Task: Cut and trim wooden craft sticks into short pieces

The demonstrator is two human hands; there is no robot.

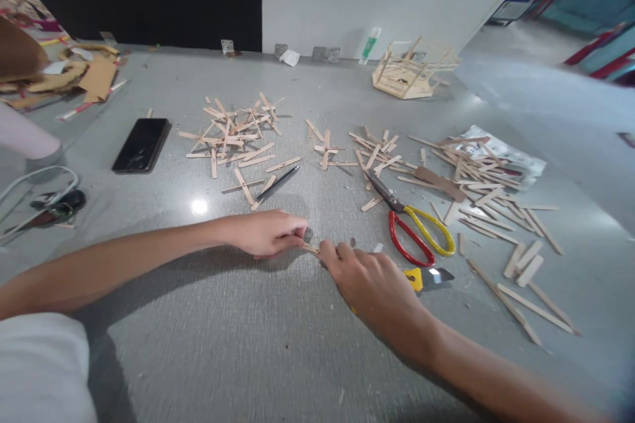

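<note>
My left hand (272, 234) is closed in a pinch on one end of a short wooden craft stick (311, 248). My right hand (371, 277) has its fingers curled at the other end of the same stick, low over the table. A yellow utility knife (413, 279) with a dark blade pokes out beyond my right hand; whether it lies beneath the palm or is held there is hidden. Just past that hand rest scissors (391, 201) with one red and one yellow handle. A dark pen (279, 183) lies beyond my left hand.
Craft sticks lie in a left pile (233, 135) and a right pile (486, 178), partly on a plastic packet (528, 164). A phone (141, 145), a cable (69, 175) and cardboard (99, 78) are at left. A stick-built frame (404, 82) and a glue tube (370, 46) stand at the back.
</note>
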